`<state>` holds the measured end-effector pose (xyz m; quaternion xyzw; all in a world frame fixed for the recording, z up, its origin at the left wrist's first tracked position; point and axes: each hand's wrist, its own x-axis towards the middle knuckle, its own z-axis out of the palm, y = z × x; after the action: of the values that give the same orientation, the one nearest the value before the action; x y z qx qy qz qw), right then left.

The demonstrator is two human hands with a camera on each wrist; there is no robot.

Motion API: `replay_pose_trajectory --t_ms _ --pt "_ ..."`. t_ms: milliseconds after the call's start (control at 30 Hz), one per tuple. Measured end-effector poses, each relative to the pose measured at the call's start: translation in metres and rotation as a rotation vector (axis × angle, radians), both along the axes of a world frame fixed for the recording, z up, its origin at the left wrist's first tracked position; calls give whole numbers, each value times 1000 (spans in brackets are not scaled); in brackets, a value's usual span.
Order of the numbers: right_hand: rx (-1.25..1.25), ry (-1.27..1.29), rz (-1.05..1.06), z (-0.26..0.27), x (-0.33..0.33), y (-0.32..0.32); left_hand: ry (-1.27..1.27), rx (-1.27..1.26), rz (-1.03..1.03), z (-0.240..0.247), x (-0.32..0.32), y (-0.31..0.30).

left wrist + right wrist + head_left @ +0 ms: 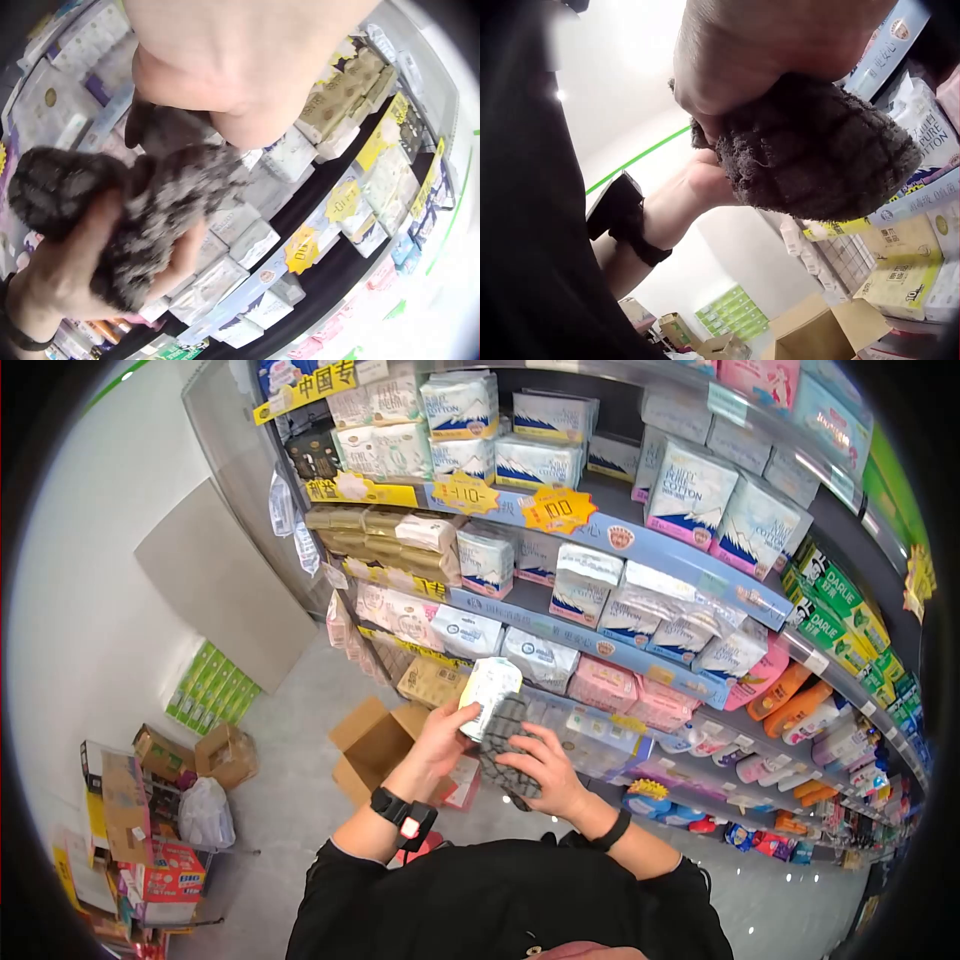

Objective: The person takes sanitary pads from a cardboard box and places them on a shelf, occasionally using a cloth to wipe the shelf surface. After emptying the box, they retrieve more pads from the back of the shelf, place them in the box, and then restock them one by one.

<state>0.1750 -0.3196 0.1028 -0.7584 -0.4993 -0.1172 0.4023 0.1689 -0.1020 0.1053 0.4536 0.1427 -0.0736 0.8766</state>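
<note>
In the head view a white, soft-looking pack with pale print point(490, 690) is upright in front of the chest. My left hand point(438, 738) grips it by its lower left side. Against the pack's right side lies a dark grey plush cloth with a grid pattern point(510, 738), bunched up. My right hand point(550, 768) holds this cloth with bent fingers. In the left wrist view the cloth point(172, 210) hides most of the pack. Seen from the right wrist, the cloth point(817, 154) hangs below the right hand point(772, 52) and covers the left fingers.
Shelves point(520, 600) of cotton packs rise ahead, with toothpaste boxes point(835, 600) and bottles to the right. An open carton point(375, 750) stands on the floor below the left hand. Further left are a stack of green boxes point(212, 688) and a cart with cardboard point(128, 805).
</note>
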Motion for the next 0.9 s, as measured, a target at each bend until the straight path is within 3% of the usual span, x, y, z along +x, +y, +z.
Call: replay_pose_trajectory --t_ms 100,233,433,500,533,633,667,700,767,800,900 --pt "81 132 -167 -17 -1 -23 -184 39 38 33 -1 16" --pt "181 389 -411 -41 0 -60 -565 299 109 84 13 23" --pt "250 556 -442 -72 11 -105 -706 578 67 130 23 -5" --pt "456 1044 -318 -74 14 -114 -840 1202 100 132 27 -22" --pt "519 1183 -260 -62 15 -116 -901 1227 96 131 31 -35" --pt "707 1348 -114 -44 28 -118 -829 1178 20 129 33 -66" --pt "723 1307 -75 -42 34 -118 -786 809 -6 119 37 -75" --pt "719 1314 -59 -36 39 -119 -780 821 4 112 37 -78" --pt "657 1248 83 -19 48 -122 -461 48 -146 97 35 -82" --pt "653 1257 96 -13 52 -123 -433 -58 -184 89 35 -83" --pt "617 1270 193 1 61 -128 -433 101 -63 81 28 -99"
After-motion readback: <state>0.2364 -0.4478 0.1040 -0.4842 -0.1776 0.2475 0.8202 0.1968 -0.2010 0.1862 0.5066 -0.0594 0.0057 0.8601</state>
